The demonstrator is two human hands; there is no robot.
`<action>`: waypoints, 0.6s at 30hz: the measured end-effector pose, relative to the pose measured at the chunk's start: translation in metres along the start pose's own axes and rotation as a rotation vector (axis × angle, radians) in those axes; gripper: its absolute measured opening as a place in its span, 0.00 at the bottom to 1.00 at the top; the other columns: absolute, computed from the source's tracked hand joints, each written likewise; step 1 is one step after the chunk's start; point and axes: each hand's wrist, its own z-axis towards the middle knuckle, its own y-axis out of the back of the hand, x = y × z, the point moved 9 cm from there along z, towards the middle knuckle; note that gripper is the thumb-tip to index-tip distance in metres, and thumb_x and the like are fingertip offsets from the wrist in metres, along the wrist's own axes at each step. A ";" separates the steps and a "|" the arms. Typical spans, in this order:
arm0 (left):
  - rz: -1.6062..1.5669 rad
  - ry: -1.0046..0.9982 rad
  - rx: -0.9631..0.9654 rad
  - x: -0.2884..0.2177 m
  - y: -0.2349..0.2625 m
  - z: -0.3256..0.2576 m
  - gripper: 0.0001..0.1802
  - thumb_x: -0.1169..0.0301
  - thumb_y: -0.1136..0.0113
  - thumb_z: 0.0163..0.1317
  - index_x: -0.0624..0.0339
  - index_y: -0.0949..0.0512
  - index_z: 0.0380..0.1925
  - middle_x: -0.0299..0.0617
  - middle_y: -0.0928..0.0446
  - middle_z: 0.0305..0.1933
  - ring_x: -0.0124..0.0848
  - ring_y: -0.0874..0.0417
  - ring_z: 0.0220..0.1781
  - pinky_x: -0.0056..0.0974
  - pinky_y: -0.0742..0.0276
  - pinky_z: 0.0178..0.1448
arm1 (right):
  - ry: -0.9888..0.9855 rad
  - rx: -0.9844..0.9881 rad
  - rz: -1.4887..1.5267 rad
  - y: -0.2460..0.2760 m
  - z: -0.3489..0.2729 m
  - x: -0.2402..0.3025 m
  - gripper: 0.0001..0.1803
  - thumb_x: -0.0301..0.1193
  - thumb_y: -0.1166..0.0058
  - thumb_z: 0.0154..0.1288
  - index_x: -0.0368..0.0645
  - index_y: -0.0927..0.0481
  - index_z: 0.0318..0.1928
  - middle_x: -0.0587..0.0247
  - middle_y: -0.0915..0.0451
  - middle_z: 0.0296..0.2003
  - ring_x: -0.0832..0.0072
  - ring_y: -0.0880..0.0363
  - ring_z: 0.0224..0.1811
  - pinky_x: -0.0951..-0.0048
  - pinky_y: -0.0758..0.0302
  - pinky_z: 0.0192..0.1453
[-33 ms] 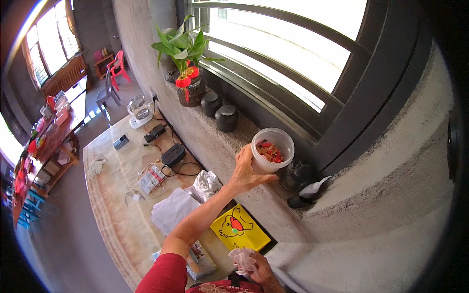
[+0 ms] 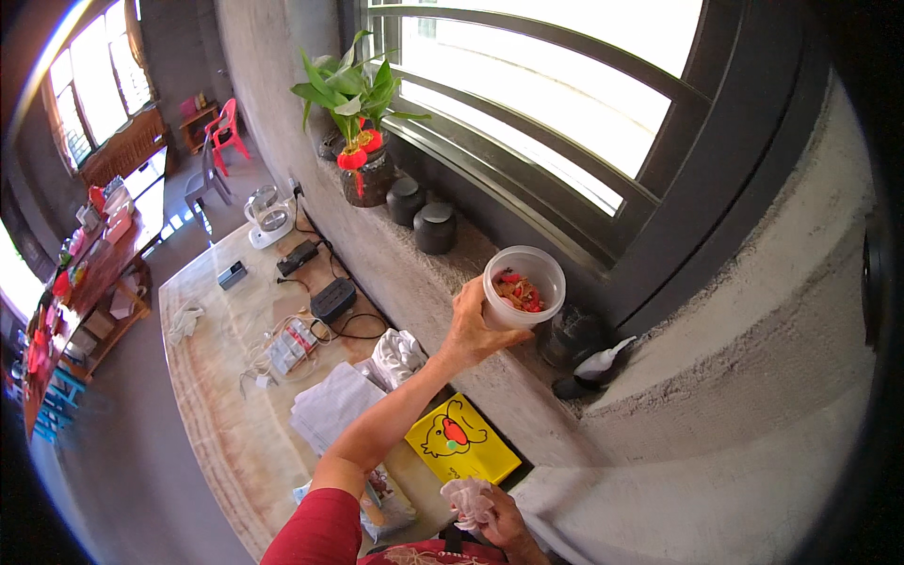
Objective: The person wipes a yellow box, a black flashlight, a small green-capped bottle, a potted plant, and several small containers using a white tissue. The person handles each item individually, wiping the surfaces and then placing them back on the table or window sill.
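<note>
My left hand (image 2: 474, 326) reaches out to the window sill, fingers and thumb wrapped round a round translucent plastic tub (image 2: 509, 318). Inside the tub lie small red and brown bits (image 2: 519, 292), too small to name. Close to my body, my right hand (image 2: 509, 524) is closed on a crumpled whitish cloth (image 2: 469, 499). Just beyond the cloth, a yellow box with a cartoon duck (image 2: 490, 461) lies on the table. A dark jar (image 2: 571, 337) and a white-nozzled bottle (image 2: 603, 361) are right of the tub.
Two dark lidded jars (image 2: 435, 229) and a potted plant with red ornaments (image 2: 365, 179) line the sill below the barred window. The table (image 2: 212, 367) holds white papers (image 2: 331, 407), a cable-strewn black box (image 2: 333, 299) and a glass kettle (image 2: 270, 221).
</note>
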 end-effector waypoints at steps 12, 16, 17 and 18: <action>-0.631 0.217 -0.225 -0.012 0.053 -0.116 0.45 0.73 0.26 0.37 0.65 0.42 0.55 0.47 0.32 0.54 0.34 0.26 0.53 0.38 0.29 0.56 | 0.223 -0.241 0.272 -0.009 -0.027 0.065 0.17 0.39 0.54 0.64 0.41 0.28 0.47 0.63 0.23 0.39 0.73 0.24 0.40 0.69 0.26 0.48; -0.672 0.356 -0.314 -0.014 0.065 -0.185 0.46 0.72 0.29 0.40 0.64 0.44 0.60 0.46 0.32 0.55 0.34 0.26 0.53 0.38 0.29 0.56 | 0.683 -0.244 -0.061 -0.093 -0.044 0.152 0.23 0.38 0.56 0.65 0.38 0.33 0.57 0.59 0.28 0.49 0.72 0.28 0.49 0.70 0.34 0.57; -0.672 0.365 -0.305 -0.019 0.067 -0.198 0.48 0.70 0.29 0.41 0.64 0.46 0.61 0.46 0.33 0.56 0.34 0.27 0.55 0.39 0.30 0.58 | 0.852 -0.288 -0.364 -0.115 -0.053 0.166 0.24 0.36 0.56 0.64 0.38 0.35 0.58 0.56 0.31 0.53 0.68 0.31 0.53 0.68 0.37 0.60; -0.669 0.373 -0.297 -0.024 0.070 -0.210 0.49 0.68 0.29 0.43 0.64 0.48 0.63 0.46 0.33 0.57 0.35 0.28 0.56 0.39 0.31 0.59 | 1.009 -0.329 -0.671 -0.140 -0.063 0.173 0.26 0.34 0.56 0.64 0.37 0.37 0.60 0.53 0.35 0.57 0.65 0.35 0.57 0.66 0.40 0.63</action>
